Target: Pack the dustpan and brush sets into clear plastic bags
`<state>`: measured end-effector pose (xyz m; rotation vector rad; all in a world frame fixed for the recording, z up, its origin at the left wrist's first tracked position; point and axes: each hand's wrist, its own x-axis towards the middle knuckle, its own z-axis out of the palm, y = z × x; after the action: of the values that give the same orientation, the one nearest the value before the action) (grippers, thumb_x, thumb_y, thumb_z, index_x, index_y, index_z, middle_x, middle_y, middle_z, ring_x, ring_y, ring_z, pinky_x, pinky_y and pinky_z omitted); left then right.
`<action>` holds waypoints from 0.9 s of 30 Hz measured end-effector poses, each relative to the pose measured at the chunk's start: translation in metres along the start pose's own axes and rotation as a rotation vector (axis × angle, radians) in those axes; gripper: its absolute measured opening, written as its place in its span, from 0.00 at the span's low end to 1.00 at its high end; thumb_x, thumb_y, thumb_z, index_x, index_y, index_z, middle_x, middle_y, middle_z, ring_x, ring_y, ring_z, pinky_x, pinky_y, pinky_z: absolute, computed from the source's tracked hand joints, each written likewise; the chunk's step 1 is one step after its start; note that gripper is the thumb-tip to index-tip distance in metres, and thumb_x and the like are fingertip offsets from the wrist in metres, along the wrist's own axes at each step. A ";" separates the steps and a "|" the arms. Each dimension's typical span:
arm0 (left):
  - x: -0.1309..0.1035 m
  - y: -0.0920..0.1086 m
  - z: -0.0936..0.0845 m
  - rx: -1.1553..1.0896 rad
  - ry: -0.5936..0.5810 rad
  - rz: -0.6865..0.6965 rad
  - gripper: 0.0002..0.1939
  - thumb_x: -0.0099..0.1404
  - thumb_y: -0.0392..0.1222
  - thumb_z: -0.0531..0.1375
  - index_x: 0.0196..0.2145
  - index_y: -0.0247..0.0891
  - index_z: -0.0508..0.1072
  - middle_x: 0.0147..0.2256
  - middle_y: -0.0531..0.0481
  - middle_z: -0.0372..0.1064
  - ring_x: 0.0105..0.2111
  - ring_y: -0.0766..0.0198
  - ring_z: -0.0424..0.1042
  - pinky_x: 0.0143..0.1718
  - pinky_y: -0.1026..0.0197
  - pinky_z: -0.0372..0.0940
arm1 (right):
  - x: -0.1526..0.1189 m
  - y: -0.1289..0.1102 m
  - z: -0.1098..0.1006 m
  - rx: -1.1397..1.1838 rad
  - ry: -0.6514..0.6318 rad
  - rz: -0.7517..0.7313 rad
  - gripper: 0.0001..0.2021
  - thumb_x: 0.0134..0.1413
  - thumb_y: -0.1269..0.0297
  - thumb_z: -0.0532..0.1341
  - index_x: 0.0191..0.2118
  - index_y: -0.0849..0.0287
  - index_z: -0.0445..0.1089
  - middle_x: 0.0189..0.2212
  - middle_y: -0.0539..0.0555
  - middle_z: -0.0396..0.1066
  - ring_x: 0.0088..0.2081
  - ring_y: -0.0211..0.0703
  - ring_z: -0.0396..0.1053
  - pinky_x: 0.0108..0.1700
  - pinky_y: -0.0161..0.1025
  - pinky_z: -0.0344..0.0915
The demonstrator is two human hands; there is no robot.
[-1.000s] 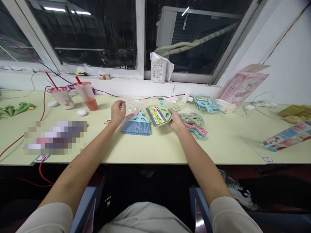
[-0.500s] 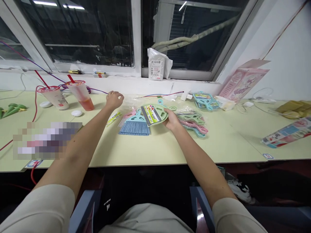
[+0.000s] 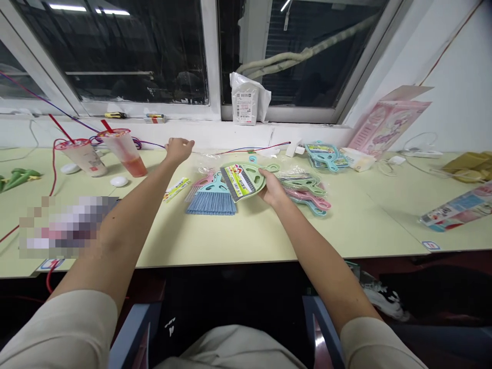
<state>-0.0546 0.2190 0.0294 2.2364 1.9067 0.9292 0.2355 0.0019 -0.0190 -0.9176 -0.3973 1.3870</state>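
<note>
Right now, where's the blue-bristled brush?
Head view, left of centre: the blue-bristled brush lies on the table, between the yellow label strip and the green dustpan.

1 green brush-and-dustpan set [image 3: 255, 177]: grey bristles at left end, yellow-and-white label, handle toward right, tilted, held above pale table [image 3: 230, 241].
1 blue brush [image 3: 211, 201]: lying on table, bristles toward near edge.
1 pink brush [image 3: 198, 185]: partly hidden by blue brush, at its left.

Peripheral items, window side.
Two drink cups [image 3: 122, 152] stand near a white disc [image 3: 119, 181]; a pink box [image 3: 388, 125] leans rightward.
</note>
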 end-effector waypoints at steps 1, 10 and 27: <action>-0.004 0.004 -0.008 -0.055 0.074 0.014 0.23 0.70 0.47 0.52 0.52 0.33 0.79 0.51 0.34 0.75 0.58 0.42 0.66 0.64 0.42 0.55 | 0.000 -0.001 0.000 0.007 -0.003 -0.008 0.08 0.68 0.67 0.58 0.43 0.60 0.76 0.29 0.51 0.81 0.30 0.42 0.78 0.37 0.40 0.80; -0.123 0.052 -0.049 -0.240 0.204 0.181 0.19 0.63 0.33 0.55 0.47 0.36 0.82 0.48 0.42 0.77 0.45 0.53 0.74 0.58 0.50 0.64 | 0.004 -0.023 -0.009 0.051 0.059 -0.243 0.07 0.65 0.68 0.60 0.43 0.59 0.76 0.32 0.50 0.81 0.30 0.39 0.78 0.37 0.36 0.79; -0.214 0.066 0.004 -0.541 -0.139 0.052 0.16 0.62 0.35 0.58 0.42 0.40 0.85 0.45 0.45 0.81 0.39 0.53 0.79 0.48 0.53 0.72 | -0.004 0.001 0.000 0.112 0.024 0.017 0.13 0.69 0.65 0.54 0.50 0.59 0.73 0.30 0.53 0.80 0.31 0.46 0.78 0.39 0.46 0.81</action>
<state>-0.0063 0.0094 -0.0321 1.9682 1.3377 1.1010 0.2342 -0.0023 -0.0188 -0.8472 -0.2914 1.3982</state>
